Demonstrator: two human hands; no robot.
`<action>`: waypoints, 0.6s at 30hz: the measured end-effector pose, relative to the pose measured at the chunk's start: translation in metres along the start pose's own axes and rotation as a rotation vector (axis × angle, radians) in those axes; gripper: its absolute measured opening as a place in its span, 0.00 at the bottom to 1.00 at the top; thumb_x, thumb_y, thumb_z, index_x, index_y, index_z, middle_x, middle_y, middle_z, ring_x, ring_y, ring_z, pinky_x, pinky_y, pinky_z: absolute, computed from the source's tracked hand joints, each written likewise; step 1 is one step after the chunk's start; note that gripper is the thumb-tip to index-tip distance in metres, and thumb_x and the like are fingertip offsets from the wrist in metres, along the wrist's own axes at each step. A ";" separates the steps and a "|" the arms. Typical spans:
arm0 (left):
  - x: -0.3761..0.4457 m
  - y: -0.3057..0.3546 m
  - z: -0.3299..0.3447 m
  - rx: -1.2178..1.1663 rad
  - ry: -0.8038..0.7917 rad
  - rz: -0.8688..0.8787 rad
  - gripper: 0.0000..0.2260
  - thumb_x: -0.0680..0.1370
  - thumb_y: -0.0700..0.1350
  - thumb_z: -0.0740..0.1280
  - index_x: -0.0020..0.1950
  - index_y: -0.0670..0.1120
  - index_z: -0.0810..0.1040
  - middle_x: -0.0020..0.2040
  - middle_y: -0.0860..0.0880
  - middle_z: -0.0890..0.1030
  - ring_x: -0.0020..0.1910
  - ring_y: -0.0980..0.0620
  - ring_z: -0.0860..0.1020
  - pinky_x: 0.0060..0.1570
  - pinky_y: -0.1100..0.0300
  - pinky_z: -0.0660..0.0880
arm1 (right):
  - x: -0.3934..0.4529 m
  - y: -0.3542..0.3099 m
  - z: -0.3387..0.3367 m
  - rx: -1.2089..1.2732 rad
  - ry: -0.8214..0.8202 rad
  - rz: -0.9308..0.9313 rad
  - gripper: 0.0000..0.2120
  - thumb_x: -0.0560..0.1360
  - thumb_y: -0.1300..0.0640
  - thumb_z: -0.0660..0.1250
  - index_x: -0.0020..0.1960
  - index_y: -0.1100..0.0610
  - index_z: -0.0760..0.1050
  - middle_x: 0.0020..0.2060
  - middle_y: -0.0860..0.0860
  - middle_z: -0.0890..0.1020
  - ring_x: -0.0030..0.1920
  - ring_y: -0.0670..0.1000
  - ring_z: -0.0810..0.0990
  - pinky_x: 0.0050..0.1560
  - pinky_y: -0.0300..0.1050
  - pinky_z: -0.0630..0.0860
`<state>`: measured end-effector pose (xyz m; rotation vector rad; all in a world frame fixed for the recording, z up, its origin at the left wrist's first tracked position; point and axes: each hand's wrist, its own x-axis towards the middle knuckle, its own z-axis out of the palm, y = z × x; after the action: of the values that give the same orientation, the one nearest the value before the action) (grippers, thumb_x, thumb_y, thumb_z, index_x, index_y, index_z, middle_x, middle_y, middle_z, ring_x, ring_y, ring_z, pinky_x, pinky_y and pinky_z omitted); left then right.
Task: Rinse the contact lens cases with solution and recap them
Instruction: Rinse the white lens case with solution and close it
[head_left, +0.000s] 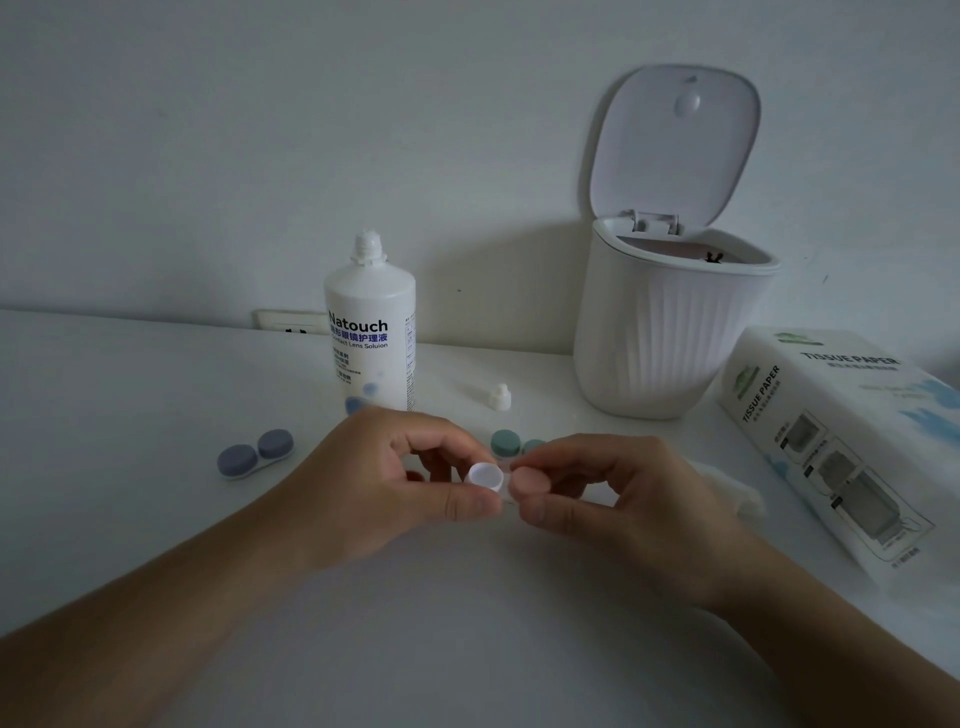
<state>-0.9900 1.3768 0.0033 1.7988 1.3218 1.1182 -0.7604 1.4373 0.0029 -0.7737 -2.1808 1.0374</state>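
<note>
Half hidden behind right hand: green lens case. At frame centre, pinched in left hand: small white round cap; right fingertips pinching a barely visible clear piece beside it.

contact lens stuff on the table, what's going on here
A person holds a small white lens case between both hands: the left hand pinches one side, the right hand the other. The solution bottle stands uncapped behind them, its cap lying on the table. A blue case sits capped to the left, and a green case lies behind the hands.
</note>
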 end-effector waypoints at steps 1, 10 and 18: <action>0.000 0.000 0.000 -0.002 0.000 0.002 0.08 0.67 0.54 0.77 0.44 0.57 0.86 0.45 0.52 0.86 0.45 0.48 0.81 0.43 0.56 0.79 | 0.000 -0.001 0.000 -0.002 0.000 0.000 0.10 0.71 0.52 0.78 0.52 0.45 0.84 0.43 0.43 0.86 0.41 0.40 0.82 0.46 0.32 0.77; -0.002 -0.006 0.000 0.112 0.023 0.103 0.12 0.66 0.59 0.77 0.47 0.58 0.85 0.45 0.53 0.85 0.44 0.49 0.82 0.42 0.58 0.79 | -0.001 -0.002 -0.001 -0.040 -0.005 -0.017 0.10 0.71 0.56 0.78 0.51 0.49 0.84 0.43 0.43 0.86 0.42 0.38 0.82 0.46 0.27 0.74; -0.001 -0.013 -0.030 0.592 0.032 0.155 0.23 0.64 0.69 0.71 0.55 0.62 0.81 0.54 0.65 0.78 0.50 0.58 0.78 0.48 0.57 0.77 | 0.000 0.000 -0.003 0.024 0.031 -0.006 0.12 0.67 0.45 0.74 0.50 0.46 0.84 0.42 0.42 0.86 0.42 0.38 0.81 0.47 0.30 0.75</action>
<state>-1.0225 1.3795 0.0047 2.3439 1.6788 0.8878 -0.7584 1.4382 0.0045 -0.7669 -2.1396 1.0408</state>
